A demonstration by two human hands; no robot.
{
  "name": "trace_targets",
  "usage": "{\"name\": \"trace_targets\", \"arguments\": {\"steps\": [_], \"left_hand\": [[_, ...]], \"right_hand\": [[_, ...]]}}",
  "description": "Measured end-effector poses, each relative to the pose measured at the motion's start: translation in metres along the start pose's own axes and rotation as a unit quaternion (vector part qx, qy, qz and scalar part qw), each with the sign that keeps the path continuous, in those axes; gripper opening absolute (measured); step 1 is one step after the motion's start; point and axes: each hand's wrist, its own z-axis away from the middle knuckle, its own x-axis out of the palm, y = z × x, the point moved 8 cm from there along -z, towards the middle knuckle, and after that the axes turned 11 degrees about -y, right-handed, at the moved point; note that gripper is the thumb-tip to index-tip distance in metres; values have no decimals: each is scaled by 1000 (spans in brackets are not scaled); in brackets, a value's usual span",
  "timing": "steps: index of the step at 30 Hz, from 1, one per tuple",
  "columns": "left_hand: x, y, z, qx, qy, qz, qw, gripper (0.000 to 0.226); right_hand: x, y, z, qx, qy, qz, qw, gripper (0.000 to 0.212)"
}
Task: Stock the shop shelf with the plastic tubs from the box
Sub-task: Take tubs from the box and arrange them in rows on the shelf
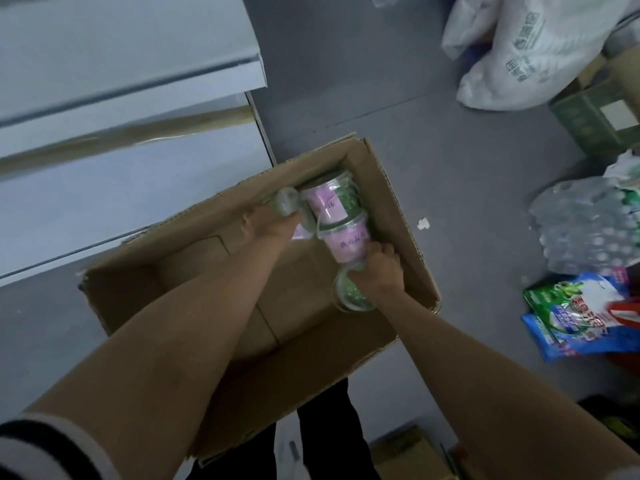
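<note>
A large corrugated cardboard box (214, 271) is seen open on the grey floor at the centre of the frame, its flaps spread so that both arms can reach inside. The few remaining plastic tubs (337, 216) are crowded into the box's upper right corner, lying on their sides; the rest of the brown bottom is bare. The left hand (273, 226) is wrapped around a clear tub (285, 202) near the box's far wall, while the right hand (381, 268) is curled over another tub (349, 296) with green contents, apparently so that one can be lifted in each hand. The tubs are thin, glossy, transparent and round, with pink paper labels. The shop shelf (114, 188), smooth pale metal, lies in the upper left, just beside the box, presumably to keep the carry short.
</note>
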Motion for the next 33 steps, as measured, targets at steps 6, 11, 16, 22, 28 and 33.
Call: {"name": "trace_targets", "arguments": {"steps": [6, 11, 16, 22, 28, 33], "left_hand": [[-5, -52, 11, -19, -30, 122, 992, 62], [-1, -97, 16, -53, -47, 220, 973, 48], [3, -128, 41, -79, -84, 343, 932, 28], [-24, -130, 97, -53, -75, 453, 887, 27], [-76, -93, 179, 47, -61, 520, 850, 38], [-121, -59, 263, 156, -59, 539, 826, 14]], "right_hand": [[0, -1, -5, 12, -28, 115, 993, 41], [4, -4, -6, 5, -71, 91, 993, 71], [11, 4, 18, 17, -155, -152, 976, 26], [-5, -4, 64, -11, -204, -401, 893, 37], [-58, -35, 123, -80, -203, -426, 878, 42], [-107, -67, 181, -127, -194, -460, 857, 54]]}}
